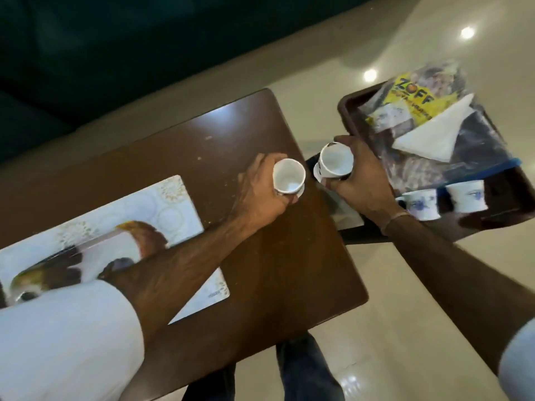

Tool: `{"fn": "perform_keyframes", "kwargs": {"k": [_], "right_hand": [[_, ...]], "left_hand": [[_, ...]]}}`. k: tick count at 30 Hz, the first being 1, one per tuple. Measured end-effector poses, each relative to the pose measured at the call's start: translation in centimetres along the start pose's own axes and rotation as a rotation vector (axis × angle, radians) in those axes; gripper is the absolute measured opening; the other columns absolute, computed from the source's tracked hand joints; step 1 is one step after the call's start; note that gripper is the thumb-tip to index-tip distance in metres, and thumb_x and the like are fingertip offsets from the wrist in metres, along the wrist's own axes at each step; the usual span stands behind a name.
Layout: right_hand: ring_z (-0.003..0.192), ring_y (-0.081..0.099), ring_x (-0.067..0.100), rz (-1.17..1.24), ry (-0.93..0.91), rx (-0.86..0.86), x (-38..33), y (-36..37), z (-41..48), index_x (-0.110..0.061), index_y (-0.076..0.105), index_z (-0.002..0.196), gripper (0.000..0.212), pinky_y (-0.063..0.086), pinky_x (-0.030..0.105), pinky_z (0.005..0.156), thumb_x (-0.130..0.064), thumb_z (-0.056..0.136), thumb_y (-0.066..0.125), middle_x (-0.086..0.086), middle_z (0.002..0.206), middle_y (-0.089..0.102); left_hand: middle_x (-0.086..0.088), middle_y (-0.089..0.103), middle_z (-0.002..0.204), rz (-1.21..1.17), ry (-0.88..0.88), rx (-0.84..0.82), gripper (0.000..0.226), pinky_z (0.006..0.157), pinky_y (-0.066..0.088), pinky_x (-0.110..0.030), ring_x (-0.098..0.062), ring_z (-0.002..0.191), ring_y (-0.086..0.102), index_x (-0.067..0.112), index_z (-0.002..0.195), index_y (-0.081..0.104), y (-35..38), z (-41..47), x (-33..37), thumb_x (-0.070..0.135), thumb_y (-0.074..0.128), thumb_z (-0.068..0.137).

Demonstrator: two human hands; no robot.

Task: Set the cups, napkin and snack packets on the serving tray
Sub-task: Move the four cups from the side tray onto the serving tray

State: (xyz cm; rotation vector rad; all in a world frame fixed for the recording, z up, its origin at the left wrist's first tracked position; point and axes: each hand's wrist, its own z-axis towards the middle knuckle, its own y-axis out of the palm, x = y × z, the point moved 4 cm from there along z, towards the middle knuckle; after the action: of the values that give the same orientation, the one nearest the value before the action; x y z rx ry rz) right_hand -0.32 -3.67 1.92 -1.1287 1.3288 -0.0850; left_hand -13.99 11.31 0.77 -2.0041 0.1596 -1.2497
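Note:
My left hand [260, 192] grips a small white cup [289, 176] above the right part of the brown table [260, 256]. My right hand [362, 180] holds a second white cup [334, 162], tilted, in the gap between the table and the dark brown serving tray [347, 111]. On the tray lie a yellow snack packet [414, 99], a clear packet with a blue strip [474, 146] and a folded white napkin [434, 134] on top of them. Two white cups with blue print [421, 204] [469, 198] stand at the tray's near edge.
A white patterned placemat [115, 227] lies on the left of the table, partly under my left forearm. The tray rests on a low dark surface [362, 230] to the right. Glossy tiled floor [405, 314] and my legs [304, 371] are below. Something dark green [115, 53] fills the back.

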Motion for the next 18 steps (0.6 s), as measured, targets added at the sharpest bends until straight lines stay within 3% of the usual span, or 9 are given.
{"fn": "perform_keyframes", "kwargs": {"k": [4, 6, 8, 12, 15, 18], "right_hand": [[0.109, 0.050, 0.009, 0.004, -0.065, -0.184, -5.2, 6.9, -1.6, -0.025, 0.057, 0.132, 0.072, 0.030, -0.006, 0.088, -0.014, 0.067, 0.087, 0.005, 0.130, 0.054], [0.108, 0.052, 0.009, -0.008, -0.102, -0.276, -8.0, 10.8, -2.5, -0.028, 0.058, 0.132, 0.077, 0.030, -0.008, 0.086, -0.008, 0.064, 0.087, 0.006, 0.130, 0.053], [0.110, 0.055, 0.012, -0.025, -0.143, -0.349, -10.7, 14.6, -3.5, -0.028, 0.059, 0.133, 0.079, 0.032, -0.002, 0.090, -0.005, 0.062, 0.087, 0.005, 0.131, 0.053], [0.123, 0.055, 0.025, -0.059, -0.235, -0.480, -15.7, 21.5, -5.9, -0.022, 0.057, 0.137, 0.081, 0.039, 0.023, 0.100, -0.006, 0.065, 0.089, 0.005, 0.138, 0.053], [0.125, 0.053, 0.024, -0.075, -0.326, -0.577, -18.6, 26.2, -7.4, -0.024, 0.055, 0.138, 0.078, 0.040, 0.024, 0.100, -0.005, 0.068, 0.085, 0.004, 0.140, 0.053], [0.124, 0.054, 0.025, -0.123, -0.439, -0.687, -21.7, 31.5, -9.5, -0.024, 0.054, 0.138, 0.078, 0.042, 0.024, 0.097, -0.008, 0.068, 0.086, 0.004, 0.140, 0.052]], "left_hand": [[0.001, 0.056, 0.126, 0.007, -0.103, 0.055, 0.077, 0.098, 0.048, -0.049, -0.019, 0.116, 0.055, 0.026, 0.128, 0.055, -5.0, -5.1, -6.6, 0.029, 0.092, 0.061], [0.000, 0.056, 0.126, 0.009, -0.147, 0.095, 0.076, 0.097, 0.048, -0.048, -0.020, 0.115, 0.055, 0.026, 0.128, 0.056, -7.5, -8.0, -10.1, 0.027, 0.092, 0.061], [-0.001, 0.055, 0.127, 0.022, -0.170, 0.127, 0.077, 0.099, 0.046, -0.046, -0.022, 0.118, 0.053, 0.025, 0.129, 0.057, -9.7, -10.8, -13.7, 0.024, 0.092, 0.061], [-0.006, 0.053, 0.123, -0.020, -0.237, 0.211, 0.077, 0.095, 0.046, -0.035, -0.026, 0.116, 0.055, 0.023, 0.129, 0.060, -12.8, -16.0, -20.0, 0.012, 0.091, 0.059], [0.000, 0.050, 0.120, -0.083, -0.305, 0.236, 0.080, 0.095, 0.044, -0.026, -0.019, 0.115, 0.054, 0.029, 0.130, 0.058, -14.4, -19.6, -23.9, 0.006, 0.088, 0.059], [0.009, 0.049, 0.119, -0.120, -0.348, 0.281, 0.077, 0.095, 0.043, -0.027, -0.014, 0.114, 0.053, 0.034, 0.126, 0.056, -16.1, -23.2, -27.5, 0.009, 0.086, 0.060]]}}
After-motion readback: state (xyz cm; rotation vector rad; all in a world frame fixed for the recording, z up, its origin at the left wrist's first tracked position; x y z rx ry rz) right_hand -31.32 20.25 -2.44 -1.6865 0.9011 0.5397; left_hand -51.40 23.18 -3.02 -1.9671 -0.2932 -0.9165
